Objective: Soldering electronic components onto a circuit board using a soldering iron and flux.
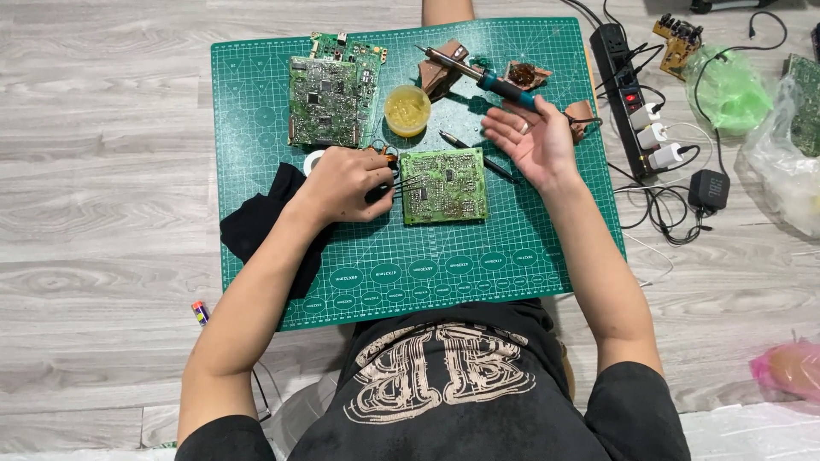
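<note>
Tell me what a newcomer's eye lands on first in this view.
First the green cutting mat on the grey floor, with a square circuit board at its middle. The left hand holds tweezers at that board's left edge, while the right hand hovers open beside the teal-handled soldering iron at the mat's top. A larger board lies upper left, next to a yellow flux pot.

A small square green circuit board (444,186) lies flat near the middle of the green cutting mat (256,128); thin dark metal tweezers (408,183) touch the board's left edge, tips pointing right
</note>
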